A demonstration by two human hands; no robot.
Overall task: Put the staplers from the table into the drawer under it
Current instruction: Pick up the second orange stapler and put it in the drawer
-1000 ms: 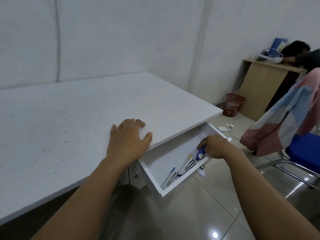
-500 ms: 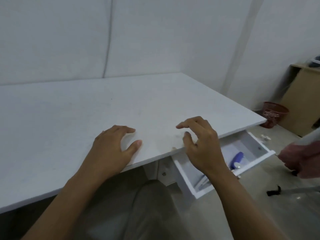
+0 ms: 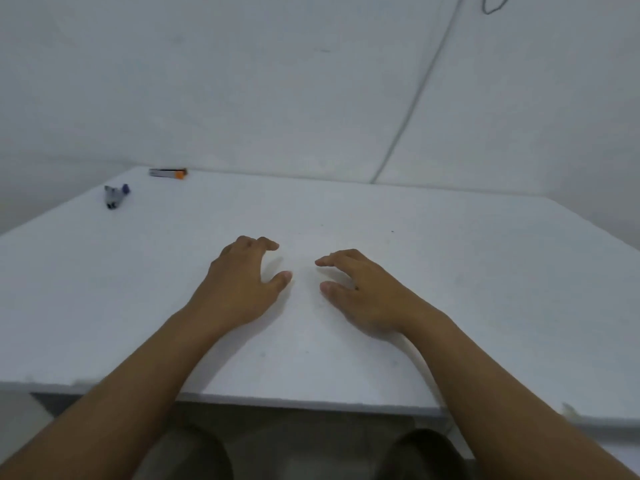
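A small grey and blue stapler [image 3: 116,196] lies at the far left of the white table [image 3: 450,271]. Behind it, by the wall, lies a grey and orange stapler [image 3: 168,173]. My left hand [image 3: 242,285] rests palm down in the middle of the table, fingers loosely curled, holding nothing. My right hand [image 3: 360,292] rests beside it, a short gap between the two thumbs, also empty. Both staplers are far from my hands. The drawer is out of view below the table's front edge.
White walls close the table at the back and left. A thin cable [image 3: 412,105] runs down the wall at the back right. My knees [image 3: 419,455] show under the table's front edge.
The view has swung left, away from the open drawer. My right hand came up from the drawer onto the table beside my left. Two staplers at the far left came into view.
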